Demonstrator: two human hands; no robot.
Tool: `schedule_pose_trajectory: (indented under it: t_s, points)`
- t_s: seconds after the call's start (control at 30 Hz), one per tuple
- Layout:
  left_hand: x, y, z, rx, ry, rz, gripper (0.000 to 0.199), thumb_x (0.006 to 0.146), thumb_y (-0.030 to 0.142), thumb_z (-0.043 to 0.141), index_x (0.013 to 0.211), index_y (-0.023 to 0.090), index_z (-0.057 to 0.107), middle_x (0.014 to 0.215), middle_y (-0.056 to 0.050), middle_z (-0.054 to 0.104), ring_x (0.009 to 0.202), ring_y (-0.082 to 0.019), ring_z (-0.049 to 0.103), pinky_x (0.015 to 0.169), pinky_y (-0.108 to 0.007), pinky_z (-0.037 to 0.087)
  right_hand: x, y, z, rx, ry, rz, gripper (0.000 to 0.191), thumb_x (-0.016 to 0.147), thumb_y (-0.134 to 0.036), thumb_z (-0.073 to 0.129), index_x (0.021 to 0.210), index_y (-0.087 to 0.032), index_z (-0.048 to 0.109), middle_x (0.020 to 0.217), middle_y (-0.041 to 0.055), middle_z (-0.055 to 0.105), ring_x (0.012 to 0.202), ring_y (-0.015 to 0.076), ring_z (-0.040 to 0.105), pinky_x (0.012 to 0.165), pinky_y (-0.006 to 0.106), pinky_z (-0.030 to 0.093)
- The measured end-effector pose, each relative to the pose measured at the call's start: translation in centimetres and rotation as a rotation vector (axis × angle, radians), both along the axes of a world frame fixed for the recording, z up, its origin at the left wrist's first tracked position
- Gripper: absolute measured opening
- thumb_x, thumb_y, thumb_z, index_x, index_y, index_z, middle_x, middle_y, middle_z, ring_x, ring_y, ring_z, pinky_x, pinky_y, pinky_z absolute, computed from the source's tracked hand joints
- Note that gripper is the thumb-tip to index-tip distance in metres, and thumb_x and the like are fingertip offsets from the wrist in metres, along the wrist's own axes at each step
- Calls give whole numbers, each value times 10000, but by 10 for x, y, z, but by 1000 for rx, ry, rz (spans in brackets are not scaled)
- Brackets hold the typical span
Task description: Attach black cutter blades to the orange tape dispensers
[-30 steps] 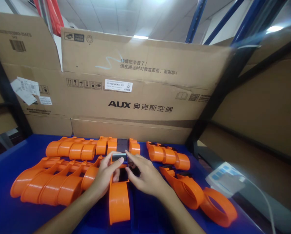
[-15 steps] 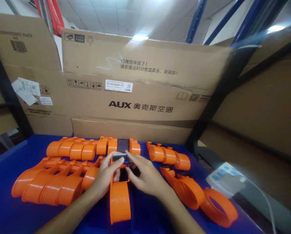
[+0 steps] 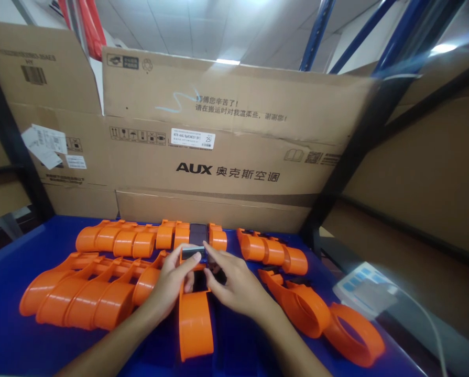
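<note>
Orange holder (image 3: 196, 325) — gripped by left hand (image 3: 172, 275), right hand (image 3: 237, 281) at its top — grip unclear.

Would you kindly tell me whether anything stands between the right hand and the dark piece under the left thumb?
Nothing visible does: the left hand grips the dark piece, and the right hand has fingers beside it, contact unclear.

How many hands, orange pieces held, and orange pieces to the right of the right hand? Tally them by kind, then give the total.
Left hand and right hand: 2
Held orange piece: 1
Back-row orange pieces, right side: 3
Front orange pieces, right side: 2
Total: 8
</note>
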State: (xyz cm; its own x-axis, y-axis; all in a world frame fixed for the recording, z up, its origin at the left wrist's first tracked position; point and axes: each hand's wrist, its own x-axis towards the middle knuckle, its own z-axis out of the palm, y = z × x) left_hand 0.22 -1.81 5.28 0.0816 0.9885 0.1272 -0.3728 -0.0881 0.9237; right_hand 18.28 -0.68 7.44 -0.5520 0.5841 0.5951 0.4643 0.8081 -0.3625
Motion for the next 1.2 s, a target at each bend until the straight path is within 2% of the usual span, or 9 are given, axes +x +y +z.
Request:
schedule_pose_trajectory:
  t_s: [0.27,0.43,0.57,0.77,0.87,1.0,1.2]
  points:
    - [1,-4,8,-10,-42,-15,349,805,479,757,951,197,611,440,97,470,348,-45,356,398,-164,291,-9,-1,-13,88,65,-87,555,926,-159,531,1477,-168,463,976,111,733,776,211,696,744,344,596]
    - [1,-3,5,-17,-7,22,381,791,502,771,944,187,621,455,88,483,364,-50,367,407,-169,309,-14,-3,-16,160,6,-148,647,878,-96,506,1515,-135,399,914,116,724,736,232,685,715,379,611]
    - [0,-1,1,-32,12,18,395,788,511,773,954,178,642,429,87,468,354,-54,367,407,-173,307,-16,-2,-21,197,-40,-174,648,861,-63,488,1502,-95,404,907,133,703,746,244,676,705,390,614]
    - [-2,0,2,-51,-2,-5,387,787,495,781,956,173,649,406,86,457,344,-55,362,404,-174,311,-14,0,-30,203,-77,-154,732,815,-37,504,1526,-100,343,886,106,686,772,244,660,742,395,613]
    - [-2,0,4,-52,-26,-15,404,772,492,793,967,167,654,411,88,457,342,-51,357,396,-171,300,-13,1,-27,177,-77,-125,719,827,-43,498,1525,-107,340,872,94,686,761,233,659,743,387,611]
    - [-2,1,4,-48,-60,3,376,760,484,798,921,180,647,427,90,466,338,-41,337,385,-167,274,-8,4,-15,109,-53,-56,576,924,-131,503,1491,-149,407,916,99,707,770,222,681,729,358,601]
    - [2,-2,-2,2,-9,-13,356,791,507,762,901,201,618,456,89,486,335,-45,361,381,-167,291,1,4,-1,73,36,-19,366,959,-279,596,1310,-177,573,942,101,726,776,212,692,722,334,582]
